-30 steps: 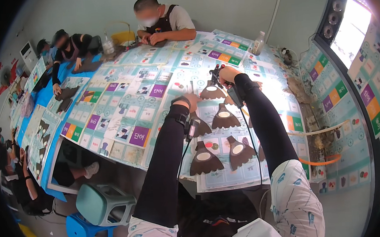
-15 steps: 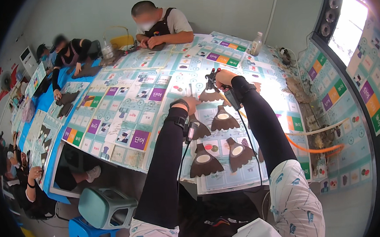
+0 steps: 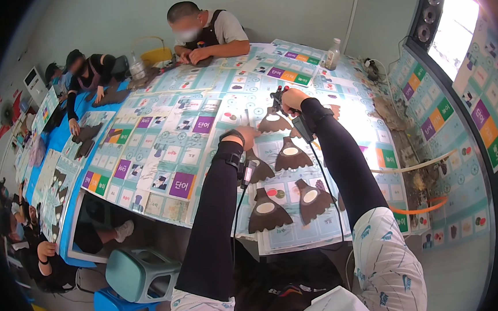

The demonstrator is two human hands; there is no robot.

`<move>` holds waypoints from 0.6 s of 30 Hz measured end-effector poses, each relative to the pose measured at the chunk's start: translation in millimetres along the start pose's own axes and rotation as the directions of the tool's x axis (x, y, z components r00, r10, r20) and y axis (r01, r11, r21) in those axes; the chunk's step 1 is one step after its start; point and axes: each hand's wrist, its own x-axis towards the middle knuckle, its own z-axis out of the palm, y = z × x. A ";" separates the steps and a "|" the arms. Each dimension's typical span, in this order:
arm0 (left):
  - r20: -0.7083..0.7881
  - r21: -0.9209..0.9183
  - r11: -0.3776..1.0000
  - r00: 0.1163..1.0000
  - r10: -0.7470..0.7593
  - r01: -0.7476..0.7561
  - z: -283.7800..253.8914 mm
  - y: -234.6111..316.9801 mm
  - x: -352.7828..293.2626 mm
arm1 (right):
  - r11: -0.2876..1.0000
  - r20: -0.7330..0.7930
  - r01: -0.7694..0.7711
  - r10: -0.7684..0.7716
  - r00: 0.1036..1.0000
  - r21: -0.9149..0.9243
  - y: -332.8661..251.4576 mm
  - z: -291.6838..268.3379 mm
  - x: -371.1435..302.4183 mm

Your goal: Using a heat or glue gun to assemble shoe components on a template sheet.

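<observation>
My right hand [image 3: 295, 99] is closed round a small dark spray gun [image 3: 278, 98] with red fittings, over the far row of brown pieces. Just below its nozzle lies a fan-shaped brown piece [image 3: 273, 122] with a scalloped edge and a pale oval. My left hand [image 3: 246, 135] is low at that piece's left side, its fingers drawn together and partly hidden; what they hold, if anything, does not show. Nearer me are similar pieces with white ovals: a middle one [image 3: 293, 154], a front left one [image 3: 269, 210] and a front right one [image 3: 313, 200]. My arms partly cover others.
Printed sheets cover the large table [image 3: 145, 157]. An orange hose [image 3: 420, 209] and a pale hose [image 3: 414, 167] run at the right. A bottle [image 3: 332, 54] stands at the back. Across sits a person [image 3: 209, 34]; others work at left. Stools [image 3: 136, 273] stand below.
The view has shifted slightly. My right hand and the spray gun stay over the far piece, with the gun slightly turned; my left hand stays beside it. The orange hose has shifted a little.
</observation>
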 end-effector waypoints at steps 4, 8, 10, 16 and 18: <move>-0.013 -0.019 1.000 1.000 -0.014 0.014 1.1 -0.5 -1.0 | 1.000 0.024 0.006 -0.005 1.000 -0.011 1.7 -3.6 -4.0; -0.018 0.022 1.000 1.000 0.000 0.000 2.8 -1.5 0.7 | 0.998 0.018 0.045 -0.044 0.999 -0.054 3.1 -4.6 -5.4; -0.017 0.005 1.000 1.000 -0.007 0.007 3.8 -2.2 2.1 | 0.998 0.017 0.036 -0.036 0.999 -0.056 3.7 -4.0 -3.6; -0.009 0.000 1.000 1.000 -0.017 0.017 4.7 -2.9 3.5 | 0.994 -0.051 0.036 -0.031 0.998 0.099 13.9 -2.1 -0.7; -0.013 -0.001 1.000 1.000 -0.018 0.018 4.7 -2.1 2.5 | 0.969 -0.088 0.044 -0.024 0.996 0.243 19.1 -1.4 -1.7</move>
